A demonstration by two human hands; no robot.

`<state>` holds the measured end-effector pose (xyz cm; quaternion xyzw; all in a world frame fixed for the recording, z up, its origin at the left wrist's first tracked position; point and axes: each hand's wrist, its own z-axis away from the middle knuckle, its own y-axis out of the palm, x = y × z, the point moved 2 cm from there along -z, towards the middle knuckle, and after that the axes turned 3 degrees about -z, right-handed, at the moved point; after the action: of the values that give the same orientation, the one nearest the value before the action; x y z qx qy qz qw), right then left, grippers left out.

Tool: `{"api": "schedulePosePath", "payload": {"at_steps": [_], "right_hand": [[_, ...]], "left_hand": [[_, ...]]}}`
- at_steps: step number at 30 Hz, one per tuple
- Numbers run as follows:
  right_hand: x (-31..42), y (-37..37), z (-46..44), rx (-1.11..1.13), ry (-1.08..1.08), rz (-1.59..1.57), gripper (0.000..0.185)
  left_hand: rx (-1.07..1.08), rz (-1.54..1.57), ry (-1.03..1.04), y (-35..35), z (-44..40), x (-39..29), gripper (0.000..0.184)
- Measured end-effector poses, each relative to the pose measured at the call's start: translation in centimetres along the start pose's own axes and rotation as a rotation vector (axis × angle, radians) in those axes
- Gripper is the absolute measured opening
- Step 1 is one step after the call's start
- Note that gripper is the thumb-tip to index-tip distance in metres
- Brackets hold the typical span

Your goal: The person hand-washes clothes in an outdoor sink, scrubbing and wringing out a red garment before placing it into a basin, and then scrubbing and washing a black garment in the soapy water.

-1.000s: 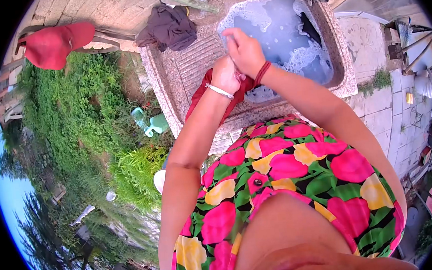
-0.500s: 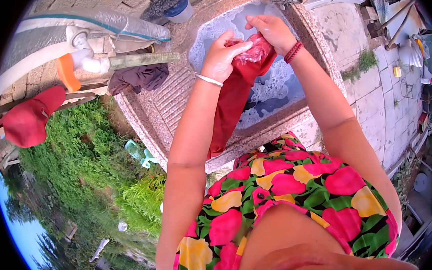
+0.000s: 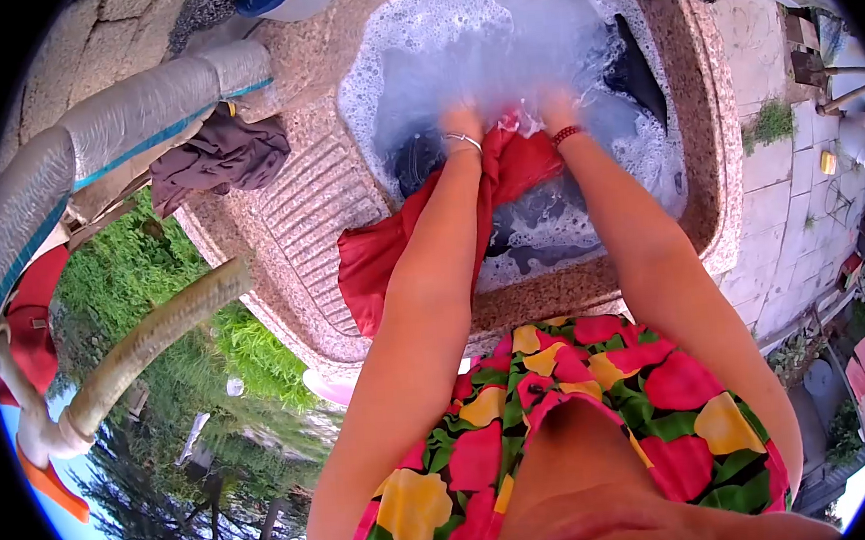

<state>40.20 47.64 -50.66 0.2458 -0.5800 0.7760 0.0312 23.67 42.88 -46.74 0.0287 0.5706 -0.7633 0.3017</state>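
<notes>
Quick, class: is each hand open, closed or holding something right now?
Left hand: in cloudy water by the red cloth; open or closed cannot be told.
Right hand: also in the water by the cloth; cannot be told.

Single head-worn view, looking forward and steeply down. Floral top [image 3: 652, 395] lies nearest the lens, bottom centre; left forearm [image 3: 437, 260] and right forearm [image 3: 640, 225] run up-frame to the stone basin [image 3: 713, 150], farther off, upper middle. Field very wide, curved, corners black: foliage [image 3: 252, 348] at left edge side, paving [image 3: 780, 221] at right.
</notes>
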Motion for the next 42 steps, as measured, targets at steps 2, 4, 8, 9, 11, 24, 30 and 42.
{"api": "schedulePosePath", "payload": {"at_steps": [2, 4, 8, 9, 11, 24, 30, 42], "right_hand": [[-0.9, 0.3, 0.7, -0.025, 0.037, -0.075, 0.02], [1.9, -5.6, 0.0, -0.096, 0.117, -0.333, 0.016], [5.2, -11.6, 0.8, 0.123, 0.473, -1.579, 0.013], [5.8, -12.5, 0.8, 0.129, 0.428, -1.706, 0.015], [8.4, -15.2, 1.2, 0.127, 0.4, -1.916, 0.02], [14.9, -16.2, 5.5, -0.396, 0.066, -0.635, 0.035], [13.6, -15.0, 4.1, -0.288, -0.01, -0.67, 0.04], [14.5, -15.0, 6.5, -0.341, 0.126, -0.746, 0.039]], "left_hand": [[0.041, -0.112, -0.008, 1.0, -0.1, 0.5, 0.023], [0.175, -0.29, 0.142, 0.0, -0.6, 0.5, 0.02], [0.28, 1.972, -0.171, -4.4, 0.1, -1.4, 0.019], [0.256, 1.934, -0.199, -6.0, 0.6, -2.6, 0.017], [0.192, 1.858, -0.261, -9.0, 1.3, -5.0, 0.016], [0.368, 1.582, -0.428, -9.9, 6.8, -7.7, 0.021], [0.454, 1.69, -0.671, -10.3, 10.2, -8.8, 0.011], [0.406, 1.601, -0.48, -11.9, 11.4, -8.1, 0.016]]}}
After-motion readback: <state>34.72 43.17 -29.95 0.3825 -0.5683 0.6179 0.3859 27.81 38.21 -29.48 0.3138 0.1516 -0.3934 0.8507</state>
